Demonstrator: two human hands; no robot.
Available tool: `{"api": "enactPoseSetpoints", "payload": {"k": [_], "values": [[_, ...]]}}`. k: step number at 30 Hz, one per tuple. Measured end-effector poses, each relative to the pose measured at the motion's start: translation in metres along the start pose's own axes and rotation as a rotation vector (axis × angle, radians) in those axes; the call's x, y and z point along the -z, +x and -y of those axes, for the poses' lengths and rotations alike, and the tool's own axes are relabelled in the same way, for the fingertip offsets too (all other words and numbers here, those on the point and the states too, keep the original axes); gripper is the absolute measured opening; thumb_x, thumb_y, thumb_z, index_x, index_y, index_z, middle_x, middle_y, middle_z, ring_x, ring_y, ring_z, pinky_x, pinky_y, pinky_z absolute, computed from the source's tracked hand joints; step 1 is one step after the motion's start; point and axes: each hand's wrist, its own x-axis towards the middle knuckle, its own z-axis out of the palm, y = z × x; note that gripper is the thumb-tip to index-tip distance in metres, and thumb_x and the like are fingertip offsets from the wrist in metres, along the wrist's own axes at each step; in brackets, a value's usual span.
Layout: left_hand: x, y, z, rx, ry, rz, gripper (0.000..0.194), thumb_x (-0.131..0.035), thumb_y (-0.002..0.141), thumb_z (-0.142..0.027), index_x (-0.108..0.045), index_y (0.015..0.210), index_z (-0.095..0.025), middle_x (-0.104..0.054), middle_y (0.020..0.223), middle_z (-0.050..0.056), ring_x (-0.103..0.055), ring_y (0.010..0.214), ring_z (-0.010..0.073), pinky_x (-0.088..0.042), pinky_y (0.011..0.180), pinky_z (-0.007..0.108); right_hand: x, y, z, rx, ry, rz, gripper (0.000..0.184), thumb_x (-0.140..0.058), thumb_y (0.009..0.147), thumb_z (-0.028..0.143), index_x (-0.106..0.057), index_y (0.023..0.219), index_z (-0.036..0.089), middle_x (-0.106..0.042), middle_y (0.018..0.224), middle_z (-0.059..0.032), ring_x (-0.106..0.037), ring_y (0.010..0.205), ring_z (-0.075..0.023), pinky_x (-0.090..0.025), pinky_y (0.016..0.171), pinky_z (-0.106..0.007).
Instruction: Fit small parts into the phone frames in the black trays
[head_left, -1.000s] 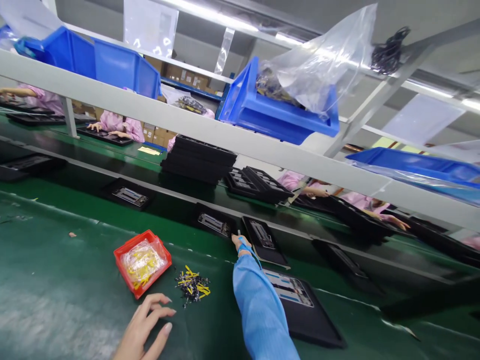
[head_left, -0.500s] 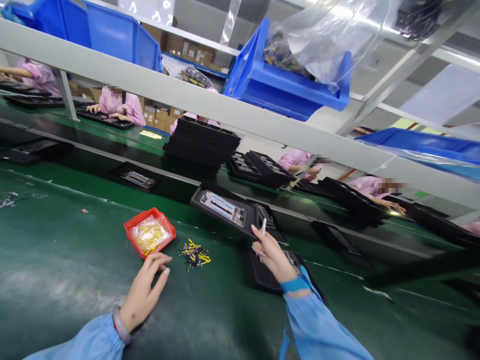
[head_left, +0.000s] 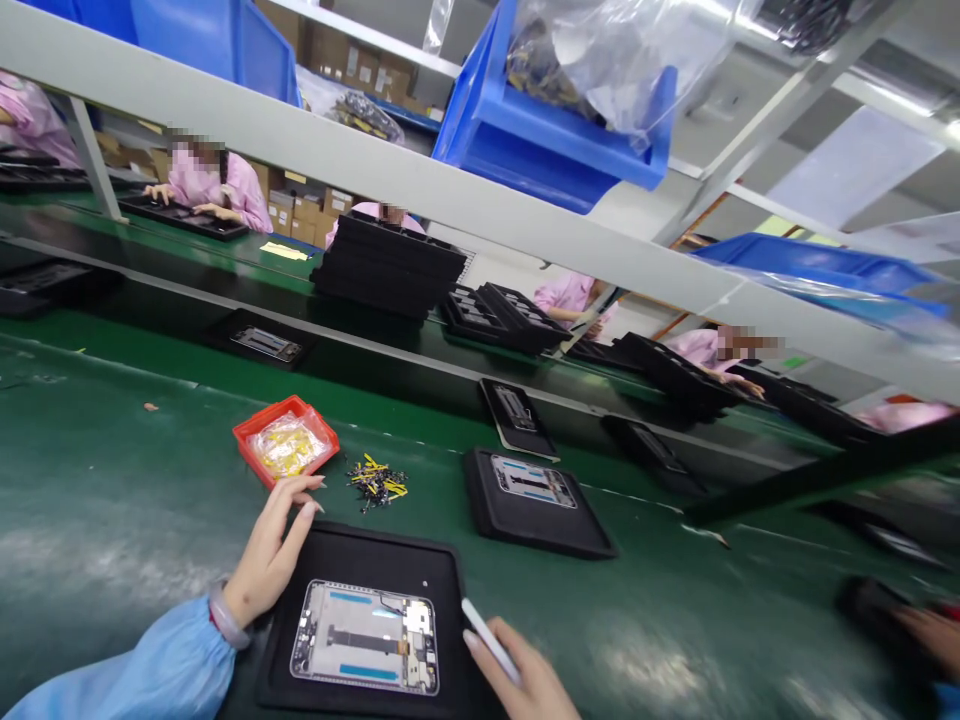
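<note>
Now the black tray: it lies on the green bench directly before the person; half a second ago the right hand was carrying it farther out.
Device frame: face up on that tray, board and dark ribbon strip uncovered, between the two hands; this seems to put it within working reach.
Right hand: no longer carrying the tray; thumb and fingers grip a white pen-like tool, its tip at the tray's right edge, contact unclear.
Left hand: fingers loosely curved, gripping nothing visible, at the tray's upper left corner; I cannot tell whether they touch it.
Red bin: just beyond the left fingers, holding bagged yellow pieces; a pile of small parts lies beside it.
Second tray: farther off to the right, now uncovered, bearing another frame.
</note>
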Motion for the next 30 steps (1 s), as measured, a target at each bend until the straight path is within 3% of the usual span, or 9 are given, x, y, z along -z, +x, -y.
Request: {"api": "enactPoseSetpoints", "payload": {"k": [3, 5, 7, 11, 14, 19, 24, 27, 30], "values": [[-0.004, -0.001, 0.007, 0.011, 0.064, 0.093, 0.03, -0.039, 0.092, -0.041, -0.055, 0.106, -0.019, -0.061, 0.104, 0.009, -0.061, 0.092, 0.022, -0.051, 0.086, 0.037, -0.006, 0.031, 0.033, 0.223, -0.246, -0.212, 0.023, -0.062, 0.076, 0.048, -0.063, 0.084, 0.027, -0.062, 0.094, -0.0064, -0.062, 0.083, -0.0264, -0.048, 0.069, -0.032], [-0.007, -0.002, 0.012, -0.009, 0.125, 0.159, 0.03, -0.041, 0.091, -0.04, -0.056, 0.106, -0.019, -0.062, 0.104, 0.009, -0.061, 0.094, 0.0228, -0.051, 0.087, 0.038, -0.02, 0.056, 0.056, 0.393, -0.298, -0.152, 0.016, -0.054, 0.083, 0.036, -0.064, 0.088, 0.025, -0.062, 0.091, -0.0064, -0.062, 0.088, -0.0256, -0.049, 0.075, -0.032], [-0.009, -0.003, 0.017, -0.045, 0.176, 0.208, 0.028, -0.041, 0.091, -0.038, -0.059, 0.102, -0.02, -0.063, 0.102, 0.009, -0.061, 0.097, 0.0235, -0.05, 0.087, 0.039, -0.04, 0.079, 0.074, 0.464, -0.414, -0.052, 0.013, -0.055, 0.084, 0.024, -0.066, 0.089, 0.024, -0.061, 0.091, -0.005, -0.062, 0.086, -0.0231, -0.049, 0.074, -0.031], [-0.012, -0.004, 0.02, -0.086, 0.203, 0.211, 0.03, -0.036, 0.092, -0.036, -0.062, 0.096, -0.021, -0.064, 0.096, 0.008, -0.062, 0.092, 0.023, -0.052, 0.083, 0.038, -0.075, 0.11, 0.091, 0.46, -0.57, 0.062, 0.015, -0.064, 0.079, 0.012, -0.068, 0.083, 0.025, -0.059, 0.089, -0.0025, -0.062, 0.082, -0.0209, -0.048, 0.071, -0.029], [-0.013, -0.003, 0.017, -0.099, 0.197, 0.18, 0.031, -0.035, 0.093, -0.034, -0.063, 0.094, -0.021, -0.065, 0.094, 0.008, -0.062, 0.091, 0.0225, -0.052, 0.083, 0.037, -0.085, 0.117, 0.09, 0.462, -0.552, 0.09, 0.015, -0.066, 0.077, 0.011, -0.068, 0.082, 0.025, -0.058, 0.088, -0.0019, -0.062, 0.084, -0.0216, -0.048, 0.072, -0.029], [-0.015, -0.005, 0.01, -0.147, 0.184, 0.171, 0.029, -0.036, 0.094, -0.032, -0.063, 0.095, -0.021, -0.064, 0.094, 0.008, -0.063, 0.088, 0.0219, -0.052, 0.08, 0.035, -0.084, 0.118, 0.088, 0.443, -0.45, 0.122, 0.01, -0.063, 0.078, 0.013, -0.063, 0.078, 0.022, -0.055, 0.085, -0.0019, -0.06, 0.081, -0.0221, -0.045, 0.071, -0.031], [-0.015, -0.005, 0.006, -0.147, 0.179, 0.167, 0.027, -0.038, 0.093, -0.03, -0.062, 0.096, -0.02, -0.064, 0.095, 0.009, -0.062, 0.09, 0.0228, -0.052, 0.081, 0.036, -0.077, 0.121, 0.095, 0.398, -0.214, 0.131, 0.004, -0.055, 0.08, 0.022, -0.054, 0.076, 0.022, -0.051, 0.081, -0.0009, -0.055, 0.078, -0.0196, -0.042, 0.073, -0.03], [-0.017, -0.003, 0.007, -0.102, 0.124, 0.168, 0.024, -0.04, 0.092, -0.03, -0.061, 0.098, -0.02, -0.064, 0.096, 0.009, -0.062, 0.089, 0.0225, -0.052, 0.083, 0.037, -0.077, 0.123, 0.102, 0.319, -0.031, 0.176, 0.022, -0.05, 0.081, 0.043, -0.049, 0.077, 0.021, -0.044, 0.066, 0.0028, -0.047, 0.06, -0.0154, -0.04, 0.058, -0.027], [-0.022, -0.001, 0.008, -0.041, 0.019, 0.179, 0.024, -0.044, 0.089, -0.031, -0.058, 0.104, -0.019, -0.063, 0.097, 0.009, -0.062, 0.085, 0.021, -0.052, 0.082, 0.037, -0.083, 0.121, 0.111, 0.211, 0.141, 0.282, 0.041, -0.047, 0.074, 0.063, -0.044, 0.078, 0.022, -0.026, 0.049, 0.0111, -0.024, 0.039, -0.0097, -0.025, 0.038, -0.023]]}}
